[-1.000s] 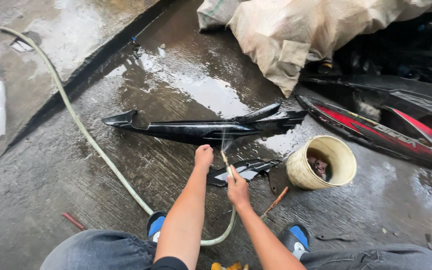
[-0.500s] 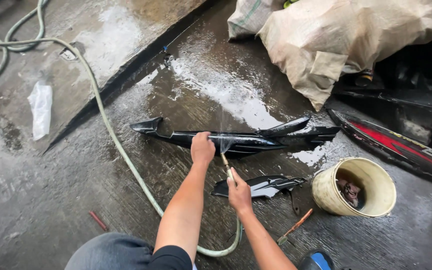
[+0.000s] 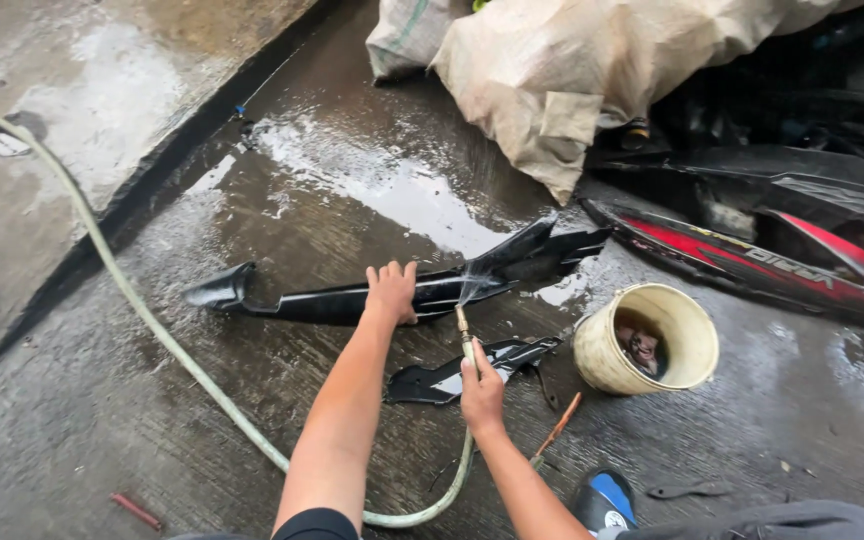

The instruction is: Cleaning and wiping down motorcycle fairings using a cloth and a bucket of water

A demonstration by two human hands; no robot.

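While my left hand [image 3: 392, 290] presses flat on the long black panel [image 3: 352, 300], my right hand [image 3: 480, 392] grips the hose [image 3: 152, 320]; spray has shifted right along the panel, rinsing continues.

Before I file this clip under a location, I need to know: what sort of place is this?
Probably an outdoor wash spot at a motorbike repair yard. The concrete floor is wet, the right hand aims a hose at a black body panel under the left hand, and more panels lie nearby.

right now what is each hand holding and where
The right hand grips the hose just behind its nozzle end, spraying water. The left hand holds nothing; it presses flat on the long black panel near its middle.
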